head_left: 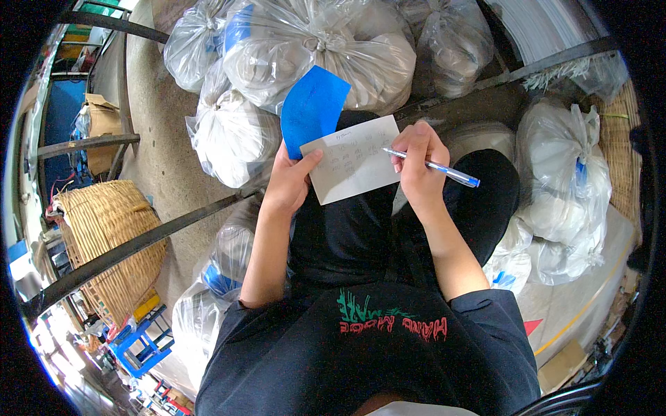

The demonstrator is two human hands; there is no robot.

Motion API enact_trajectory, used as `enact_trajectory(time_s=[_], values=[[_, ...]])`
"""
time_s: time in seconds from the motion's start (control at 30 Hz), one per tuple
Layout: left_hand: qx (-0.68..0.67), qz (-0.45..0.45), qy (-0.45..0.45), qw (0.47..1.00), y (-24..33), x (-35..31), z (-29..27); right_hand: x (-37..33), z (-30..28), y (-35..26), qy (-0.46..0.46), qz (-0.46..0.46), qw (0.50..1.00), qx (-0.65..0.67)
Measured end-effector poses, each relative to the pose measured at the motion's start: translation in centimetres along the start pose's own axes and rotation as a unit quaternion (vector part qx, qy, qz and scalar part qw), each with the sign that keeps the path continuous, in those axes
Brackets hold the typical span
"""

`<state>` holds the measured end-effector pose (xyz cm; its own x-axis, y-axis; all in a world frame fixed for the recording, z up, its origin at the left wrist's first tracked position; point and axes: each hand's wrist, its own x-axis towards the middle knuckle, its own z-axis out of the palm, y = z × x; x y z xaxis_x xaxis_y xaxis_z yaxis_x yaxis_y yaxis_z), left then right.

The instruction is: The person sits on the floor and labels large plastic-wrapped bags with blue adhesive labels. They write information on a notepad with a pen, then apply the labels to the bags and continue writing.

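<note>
My left hand [291, 177] is closed on the left edge of a white sheet of paper [347, 177], its thumb on top. Rows of small handwriting cover part of the sheet. A curved blue piece [314, 104], flat like card or cloth, rises behind the paper and is pinched in the same hand. In my right hand [422, 163] is a pen [454, 173] with a clear barrel and a blue end. Its tip is at the paper's right part; I cannot tell whether it touches. Both hands are above my lap.
Knotted clear plastic bags with white contents [326, 55] lie ahead, and more bags [565, 187] stand at my right. Dark metal bars [149, 239] cross at the left. Beyond them are a wicker basket [114, 243], a blue stool [142, 347] and a cardboard box [104, 132].
</note>
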<state>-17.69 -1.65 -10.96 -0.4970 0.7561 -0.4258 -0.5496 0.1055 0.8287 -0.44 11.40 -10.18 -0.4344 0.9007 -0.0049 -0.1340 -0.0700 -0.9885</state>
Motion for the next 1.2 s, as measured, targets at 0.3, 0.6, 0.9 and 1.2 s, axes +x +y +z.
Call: enact_trajectory(time_s=[0.3,0.6,0.9,1.2], values=[[0.008,0.007,0.007,1.000,-0.3,-0.1,-0.2,0.1,-0.9,-1.0,-0.076,-0.079,0.991,-0.082],[-0.028,-0.032,0.026,0.999,0.1,-0.2,-0.2,1.4,-2.8,-3.0,-0.283,-0.218,0.848,-0.391],[-0.155,-0.078,-0.021,0.985,0.0,0.5,-1.4,1.8,-3.4,-2.1,-0.342,-0.143,0.870,-0.326],[-0.086,-0.017,0.026,0.996,-0.6,0.1,-0.4,2.4,-3.8,-2.0,-0.200,-0.029,0.951,-0.235]])
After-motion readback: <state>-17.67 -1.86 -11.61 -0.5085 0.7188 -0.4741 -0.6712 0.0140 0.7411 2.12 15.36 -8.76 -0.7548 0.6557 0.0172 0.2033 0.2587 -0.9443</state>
